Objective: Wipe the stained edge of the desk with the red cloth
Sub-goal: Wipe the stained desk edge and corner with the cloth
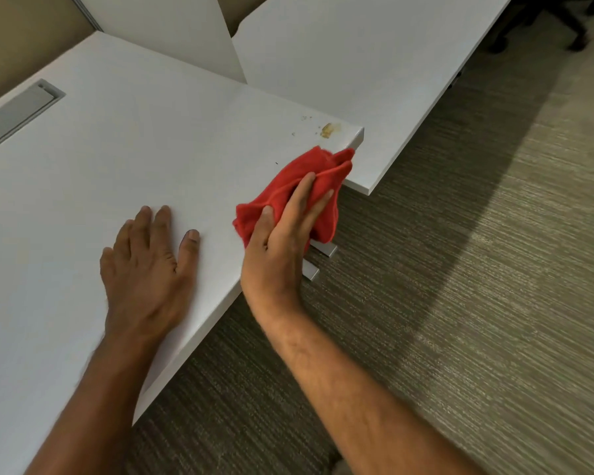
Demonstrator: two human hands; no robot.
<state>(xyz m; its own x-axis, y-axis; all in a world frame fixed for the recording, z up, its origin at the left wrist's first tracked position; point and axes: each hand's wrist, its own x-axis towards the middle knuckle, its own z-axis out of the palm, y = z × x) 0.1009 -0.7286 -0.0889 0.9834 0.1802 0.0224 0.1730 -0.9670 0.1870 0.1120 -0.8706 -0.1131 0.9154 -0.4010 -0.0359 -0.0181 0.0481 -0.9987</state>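
The left hand [151, 265] lay flat on the white desk [93, 173], palm down and fingers spread, back from the desk's front edge. The right hand [282, 245] reached along that edge, its thumb and fingers closed around the bunched red cloth [299, 186], which sat over the edge near the desk's far corner. A yellowish stain [330, 129] with small crumbs marked the top just beyond the cloth. No writing was legible anywhere.
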